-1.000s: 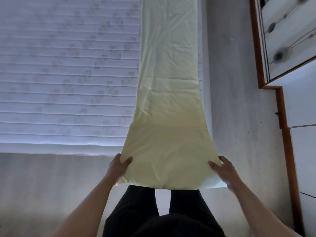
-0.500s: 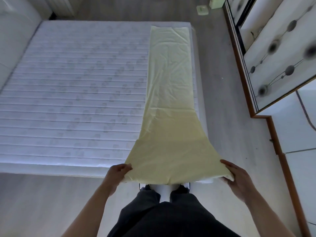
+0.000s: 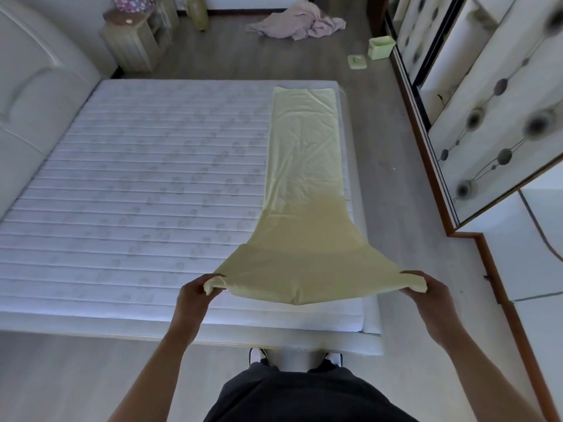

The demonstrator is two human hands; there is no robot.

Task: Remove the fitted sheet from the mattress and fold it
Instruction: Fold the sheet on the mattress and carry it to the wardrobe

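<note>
At lower centre of frame, left hand [image 3: 195,295] and right hand [image 3: 426,289] each grip a near corner of the pale yellow fitted sheet [image 3: 301,184], folded lengthwise, lying along the mattress [image 3: 137,184] toward upper right.

Bedroom in a private home. A wide white quilted mattress [image 3: 146,184] lies bare on a low white bed frame [image 3: 213,338] with a padded white headboard [image 3: 33,95] at the left. A small pale wooden bedside cabinet [image 3: 131,41] stands at the far corner. Along the right wall runs a wardrobe with sliding white doors patterned with dark discs and framed in brown wood [image 3: 493,117]. On the grey wood-effect plank floor [image 3: 396,166] lie a crumpled pink cloth [image 3: 298,25] and a small pale green box [image 3: 380,47].
</note>
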